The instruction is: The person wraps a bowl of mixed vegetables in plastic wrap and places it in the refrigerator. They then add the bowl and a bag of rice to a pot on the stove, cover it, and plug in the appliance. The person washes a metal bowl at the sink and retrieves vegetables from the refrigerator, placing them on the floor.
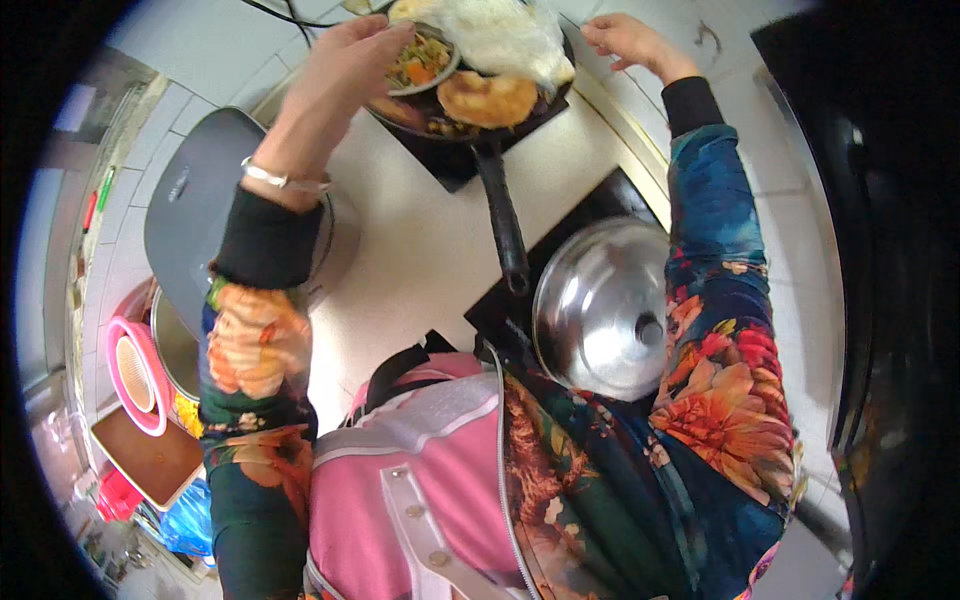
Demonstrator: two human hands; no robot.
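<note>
At the top of the view a dark frying pan [491, 154] sits on a black hob, its handle towards me. A bowl of chopped vegetables [418, 64] rests in or over the pan's left side. Beside it lies a browned flatbread [487, 100], and behind that a white, crumpled, glossy piece [502, 34] that could be plastic or dough. My left hand [341, 86], blurred, overlaps the bowl's left edge; whether it grips the bowl is hidden. Off the pan's right side, my right hand [626, 41] hangs with curled fingers, apart from the pan, nothing visible in it.
A domed steel lid [600, 315] lies on a second black hob near my body. To the left stand a grey appliance [199, 199], a pink basket [135, 375] and a brown tray [150, 450]. The pan's handle [502, 217] juts over the pale counter [405, 225].
</note>
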